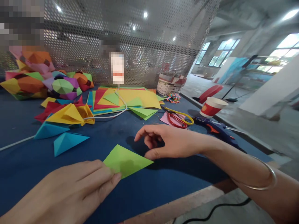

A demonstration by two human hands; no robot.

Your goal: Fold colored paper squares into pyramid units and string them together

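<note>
Low in the middle of the head view is a green sheet of paper [127, 161], angular in outline and tapering to a point on the right. My left hand [79, 183] pinches its left corner between thumb and fingers. Just right of the sheet hovers my right hand [168, 141], its thumb and curled index finger apart and nothing between them. The thumb is close to the paper's right tip; I cannot tell whether they touch. Two blue folded paper pieces [68, 142] lie beyond my left hand, beside yellow [67, 115] and red folded ones.
Stacked coloured paper [140, 98] lies at the back, crossed by a white cable [109, 117]. Folded paper balls [63, 85] sit back left. On the right are scissors [178, 119], a glue gun [217, 129], a paper cup [212, 106] and a basket [170, 84]. Perforated metal [140, 56] stands behind.
</note>
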